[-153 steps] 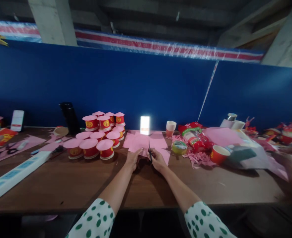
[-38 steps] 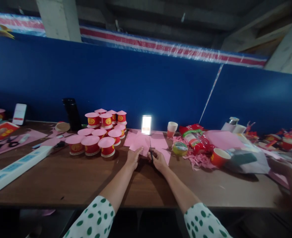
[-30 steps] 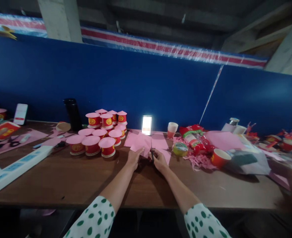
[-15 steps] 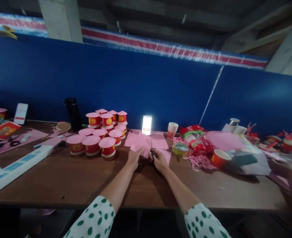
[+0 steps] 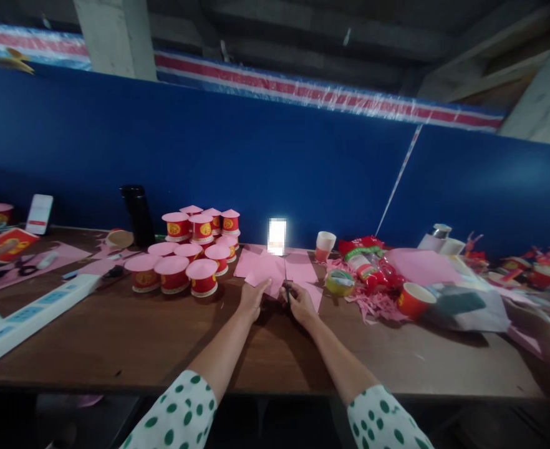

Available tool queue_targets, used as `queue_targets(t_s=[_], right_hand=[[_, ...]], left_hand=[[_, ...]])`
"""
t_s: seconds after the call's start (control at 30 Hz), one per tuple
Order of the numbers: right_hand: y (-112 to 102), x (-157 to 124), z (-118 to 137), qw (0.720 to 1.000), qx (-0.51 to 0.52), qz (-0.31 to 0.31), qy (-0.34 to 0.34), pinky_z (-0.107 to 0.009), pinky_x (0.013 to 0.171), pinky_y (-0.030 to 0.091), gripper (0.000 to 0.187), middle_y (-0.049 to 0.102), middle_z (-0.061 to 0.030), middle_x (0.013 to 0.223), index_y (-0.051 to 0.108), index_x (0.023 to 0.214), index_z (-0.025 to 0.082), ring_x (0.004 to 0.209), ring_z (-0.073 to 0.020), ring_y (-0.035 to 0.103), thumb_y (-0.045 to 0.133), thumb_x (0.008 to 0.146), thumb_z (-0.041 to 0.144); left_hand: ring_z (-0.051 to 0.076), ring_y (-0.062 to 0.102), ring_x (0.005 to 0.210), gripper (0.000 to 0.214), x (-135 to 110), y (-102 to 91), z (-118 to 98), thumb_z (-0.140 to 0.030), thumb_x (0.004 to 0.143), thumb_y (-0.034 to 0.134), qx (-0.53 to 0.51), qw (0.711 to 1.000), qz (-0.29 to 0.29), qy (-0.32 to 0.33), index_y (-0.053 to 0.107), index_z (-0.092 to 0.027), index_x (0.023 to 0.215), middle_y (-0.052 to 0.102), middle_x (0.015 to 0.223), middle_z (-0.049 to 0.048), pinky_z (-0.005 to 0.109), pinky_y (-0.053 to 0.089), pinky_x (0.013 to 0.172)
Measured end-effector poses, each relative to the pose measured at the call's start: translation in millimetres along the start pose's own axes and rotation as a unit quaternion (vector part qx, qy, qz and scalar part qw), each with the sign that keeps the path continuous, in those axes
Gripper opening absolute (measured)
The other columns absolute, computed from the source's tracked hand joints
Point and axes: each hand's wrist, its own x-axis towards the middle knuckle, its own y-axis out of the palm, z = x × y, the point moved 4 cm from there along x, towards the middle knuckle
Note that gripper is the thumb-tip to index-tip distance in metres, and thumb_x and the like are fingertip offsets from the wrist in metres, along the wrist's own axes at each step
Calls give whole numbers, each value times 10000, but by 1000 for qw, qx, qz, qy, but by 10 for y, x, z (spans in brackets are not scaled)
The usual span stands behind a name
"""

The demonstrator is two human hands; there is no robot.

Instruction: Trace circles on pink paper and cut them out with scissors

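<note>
Okay, pink sheet point(image 5: 260, 272) is pinched at its near edge by the left hand point(image 5: 250, 300), just ahead of it, above other pink paper point(image 5: 302, 267). Scissors point(image 5: 287, 294) are gripped in the right hand point(image 5: 302, 304), long axis pointed away from the body. Sheet's right edge is set just beside the blades, nearer the right hand; blade contact can't be told.

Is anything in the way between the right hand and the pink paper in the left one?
Only the scissors, which the right hand itself holds. Nothing else visible stands between it and the pink paper in the left hand.
</note>
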Motion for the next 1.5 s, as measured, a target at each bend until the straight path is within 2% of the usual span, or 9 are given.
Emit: queue_targets(t_s=[0.3, 0.5, 0.77, 1.07, 1.3, 1.5], right_hand=[[-2, -30, 78, 1000, -16, -2, 0, -216, 421, 358, 325, 513, 35, 483, 603, 882, 156, 424, -102, 452, 573, 690, 417], [-7, -29, 51, 1000, -11, -3, 11, -217, 415, 357, 310, 516, 35, 480, 602, 890, 162, 425, -106, 461, 583, 687, 395], [-13, -26, 53, 1000, -16, -9, 12, -218, 417, 380, 323, 527, 33, 493, 608, 880, 159, 421, -102, 470, 595, 681, 413], [-9, -23, 70, 1000, 0, -11, 8, -205, 425, 377, 327, 523, 38, 512, 592, 862, 150, 421, -85, 458, 605, 673, 417], [-10, -34, 109, 1000, 3, -15, 6, -208, 422, 378, 315, 523, 37, 512, 596, 833, 156, 421, -87, 451, 619, 655, 415], [-15, -24, 81, 1000, 4, -16, 11, -217, 429, 390, 328, 529, 34, 514, 601, 839, 160, 427, -92, 457, 611, 659, 433]], left_hand=[[182, 612, 571, 418, -3, -22, -11, -267, 484, 771, 30, 998, -38, -29, 637, -75, 831, 661, 648, 65, 276, 482, 507], [155, 571, 468, 384, -22, -4, -36, -278, 500, 763, 33, 999, -29, -22, 633, -75, 799, 628, 560, 34, 257, 444, 426], [166, 589, 510, 417, 4, -48, 20, -304, 502, 764, 53, 998, -31, -24, 633, -66, 818, 641, 601, 56, 260, 456, 453], [191, 623, 696, 455, -32, -2, -61, -261, 506, 757, 43, 999, -12, 7, 621, -87, 904, 675, 807, 98, 277, 484, 599], [207, 624, 735, 429, -62, 16, -90, -240, 503, 757, 45, 999, -13, -7, 631, -105, 891, 680, 818, 93, 285, 483, 627], [203, 627, 693, 392, -53, 16, -67, -245, 500, 758, 33, 999, -15, -10, 633, -102, 843, 682, 774, 87, 276, 480, 586]])
